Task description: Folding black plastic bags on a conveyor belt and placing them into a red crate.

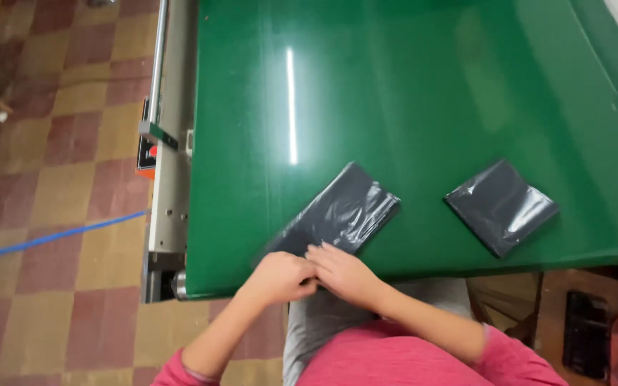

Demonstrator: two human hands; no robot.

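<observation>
A long folded dark grey plastic bag point(345, 209) lies slanted on the green table point(409, 93) near its front edge. My left hand point(279, 276) rests on the bag's near end with its fingers curled down. My right hand point(343, 272) lies beside it, fingers stretched flat and pressing on the same end. The two hands touch each other. A second dark grey bag point(502, 206), folded into a small square, sits apart to the right with nothing touching it.
A grey metal frame with a rail point(168, 157) runs along the table's left side, carrying an orange and black part point(146, 156). A blue cable point(51, 237) crosses the chequered tile floor. Dark and red objects point(609, 343) stand at the lower right.
</observation>
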